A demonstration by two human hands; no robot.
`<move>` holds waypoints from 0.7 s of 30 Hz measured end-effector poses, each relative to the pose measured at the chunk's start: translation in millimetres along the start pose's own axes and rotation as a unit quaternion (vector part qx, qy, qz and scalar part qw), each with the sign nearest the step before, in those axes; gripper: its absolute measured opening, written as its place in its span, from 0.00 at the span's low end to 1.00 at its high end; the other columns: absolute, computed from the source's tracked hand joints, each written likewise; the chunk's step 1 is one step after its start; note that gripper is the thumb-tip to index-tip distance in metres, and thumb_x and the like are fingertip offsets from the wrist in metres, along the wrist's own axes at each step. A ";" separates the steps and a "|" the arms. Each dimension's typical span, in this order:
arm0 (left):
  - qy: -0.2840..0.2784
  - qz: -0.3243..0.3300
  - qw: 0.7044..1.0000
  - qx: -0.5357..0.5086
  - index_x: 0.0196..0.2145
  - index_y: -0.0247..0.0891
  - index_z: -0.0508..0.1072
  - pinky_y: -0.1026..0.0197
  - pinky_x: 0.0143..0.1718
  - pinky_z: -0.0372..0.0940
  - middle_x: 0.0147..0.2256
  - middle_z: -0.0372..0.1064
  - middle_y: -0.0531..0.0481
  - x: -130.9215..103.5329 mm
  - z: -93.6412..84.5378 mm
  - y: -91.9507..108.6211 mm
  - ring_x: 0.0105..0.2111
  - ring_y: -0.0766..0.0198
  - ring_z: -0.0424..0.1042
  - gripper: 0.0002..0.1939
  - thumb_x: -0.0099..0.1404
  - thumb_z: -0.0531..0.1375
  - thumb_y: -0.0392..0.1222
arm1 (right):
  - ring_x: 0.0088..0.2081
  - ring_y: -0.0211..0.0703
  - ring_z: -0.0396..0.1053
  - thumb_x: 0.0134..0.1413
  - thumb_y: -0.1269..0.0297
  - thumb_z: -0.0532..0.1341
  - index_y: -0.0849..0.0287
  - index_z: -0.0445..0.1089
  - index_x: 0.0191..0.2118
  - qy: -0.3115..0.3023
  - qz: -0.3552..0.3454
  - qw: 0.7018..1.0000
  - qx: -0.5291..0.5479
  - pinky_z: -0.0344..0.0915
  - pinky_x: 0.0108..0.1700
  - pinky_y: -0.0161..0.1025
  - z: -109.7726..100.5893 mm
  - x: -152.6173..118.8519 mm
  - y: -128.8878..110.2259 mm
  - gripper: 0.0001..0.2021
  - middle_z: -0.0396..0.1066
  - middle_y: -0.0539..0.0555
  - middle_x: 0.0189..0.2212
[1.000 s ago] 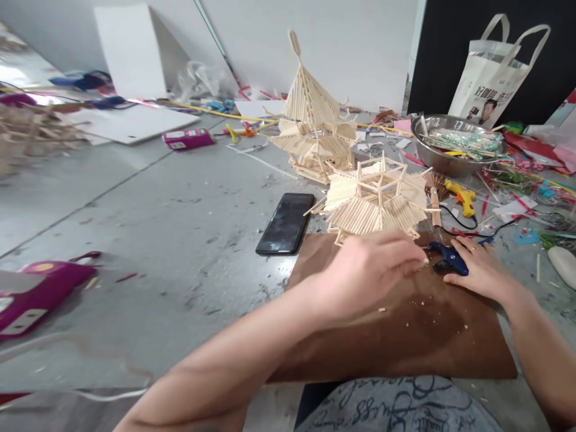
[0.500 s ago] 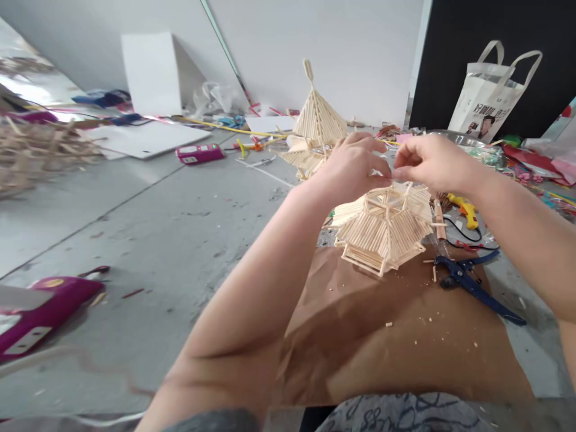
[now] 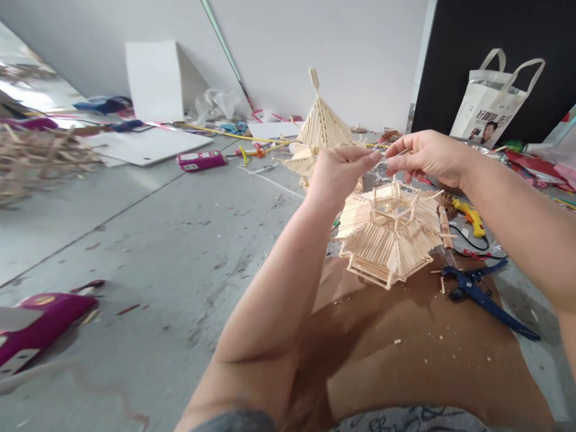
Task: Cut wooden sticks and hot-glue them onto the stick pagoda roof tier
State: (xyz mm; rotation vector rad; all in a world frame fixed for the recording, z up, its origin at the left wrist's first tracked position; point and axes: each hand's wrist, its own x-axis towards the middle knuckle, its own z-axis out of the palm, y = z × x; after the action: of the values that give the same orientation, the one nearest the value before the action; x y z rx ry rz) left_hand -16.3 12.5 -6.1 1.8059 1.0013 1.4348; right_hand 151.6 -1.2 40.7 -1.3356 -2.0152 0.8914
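Note:
A model roof section of thin wooden sticks [image 3: 382,246] sits on the brown paper, several-sided, with an open stick frame at its top. Both my hands are raised just above its far side. My left hand [image 3: 344,171] is closed in a pinch, thumb against the fingers. Close beside its fingertips, my right hand [image 3: 429,157] has its fingers curled together in a pinch too. Whatever is between the fingertips is too small to make out. Behind my left hand stands a second stick model with a pointed roof [image 3: 321,126], partly covered by the hand.
Blue cutters [image 3: 483,297] and a yellow glue gun [image 3: 470,216] lie to the right. Brown paper [image 3: 405,360] with wood crumbs covers the front. Magenta devices [image 3: 201,160] and a stick pile [image 3: 45,159] are at left. A white bag [image 3: 488,111] stands at the back right.
My hands have shifted off the roof's top frame, which now shows more fully. The left fingers have drawn together into a pinch. The whole view has moved slightly.

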 end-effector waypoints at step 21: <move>-0.069 -0.055 0.994 0.063 0.32 0.34 0.73 0.64 0.30 0.59 0.28 0.70 0.50 -13.2 -20.9 -9.5 0.27 0.69 0.65 0.09 0.54 0.59 0.41 | 0.30 0.39 0.66 0.39 0.75 0.63 0.62 0.73 0.26 -0.039 0.045 0.989 -0.136 0.61 0.34 0.39 13.6 6.9 -11.7 0.04 0.70 0.52 0.23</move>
State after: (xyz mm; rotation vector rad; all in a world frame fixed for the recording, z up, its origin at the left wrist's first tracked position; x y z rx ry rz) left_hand -40.1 6.4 -16.1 1.8792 1.1230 1.1882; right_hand 132.4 -1.1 42.0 -1.5706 -2.2140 0.7359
